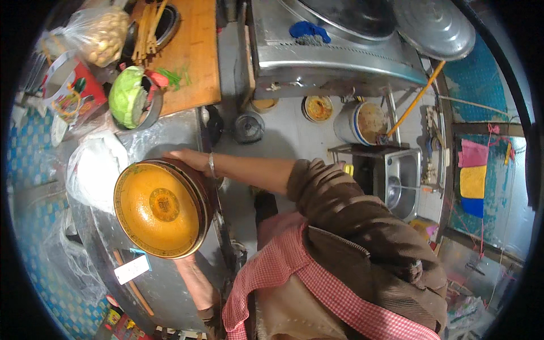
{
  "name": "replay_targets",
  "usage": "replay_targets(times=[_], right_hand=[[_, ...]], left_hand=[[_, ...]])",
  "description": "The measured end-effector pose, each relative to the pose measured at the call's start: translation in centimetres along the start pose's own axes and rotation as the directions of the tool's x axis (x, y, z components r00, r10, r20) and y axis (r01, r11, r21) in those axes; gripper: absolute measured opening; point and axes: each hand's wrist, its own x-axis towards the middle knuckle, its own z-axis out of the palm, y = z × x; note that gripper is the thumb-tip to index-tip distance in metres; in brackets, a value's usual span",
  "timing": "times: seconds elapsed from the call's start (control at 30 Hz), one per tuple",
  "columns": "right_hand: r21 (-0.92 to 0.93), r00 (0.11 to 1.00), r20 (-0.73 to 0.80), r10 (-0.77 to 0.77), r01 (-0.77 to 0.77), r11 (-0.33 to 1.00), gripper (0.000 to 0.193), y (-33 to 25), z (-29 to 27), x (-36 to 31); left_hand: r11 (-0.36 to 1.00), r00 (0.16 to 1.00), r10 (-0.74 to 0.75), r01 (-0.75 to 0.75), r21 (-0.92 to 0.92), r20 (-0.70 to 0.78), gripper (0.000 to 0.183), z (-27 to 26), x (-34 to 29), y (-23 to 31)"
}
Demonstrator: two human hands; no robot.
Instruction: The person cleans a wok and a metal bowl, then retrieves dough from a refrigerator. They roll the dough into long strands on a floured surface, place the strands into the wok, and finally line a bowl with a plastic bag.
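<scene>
Between my two hands is a stack of bowls (144, 224), tilted so the top one's yellow inside shows, with a round pattern at its middle and a dark outer side. Nested rims show along its right edge. My right hand (190, 159), with a bracelet at the wrist, grips the stack's far edge. My left hand (185, 263) comes from below and holds the near side; its fingers are mostly hidden behind the bowls. The stack is held over a dark metal worktop (170, 289), beside a white plastic bag (97, 170).
A cutting board (198, 73) lies at the far left, near a cabbage (126, 99) and a bag of round yellowish food (105, 37). A wooden stick (136, 289) and a white card (132, 270) lie nearby. Opposite stand a steel stove (340, 62), buckets (371, 122) and a sink (405, 195).
</scene>
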Motion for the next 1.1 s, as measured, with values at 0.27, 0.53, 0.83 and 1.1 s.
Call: replay_targets(times=[0.27,0.53,0.83,1.1], right_hand=[[0.258,0.987,-0.155,-0.04,0.079,0.963,0.047,-1.9,-8.4,-14.5],[0.322,0.921,-0.356,-0.158,0.28,0.904,0.052,-0.8,-21.9,-30.0],[0.472,0.847,-0.529,-0.046,0.339,0.814,0.051,15.2,-50.6,-33.7],[0.485,0.794,-0.601,-0.09,0.452,0.749,0.052,28.2,-67.9,-30.5]], left_hand=[[0.944,0.966,-0.256,0.24,0.225,0.045,0.067,-0.3,-2.1,-7.4],[0.851,0.888,-0.443,0.374,0.368,0.122,0.065,5.0,7.6,-25.6],[0.822,0.849,-0.514,0.445,0.355,0.125,0.063,2.0,26.5,-52.9],[0.78,0.817,-0.56,0.464,0.419,0.136,0.06,-3.4,40.8,-66.0]])
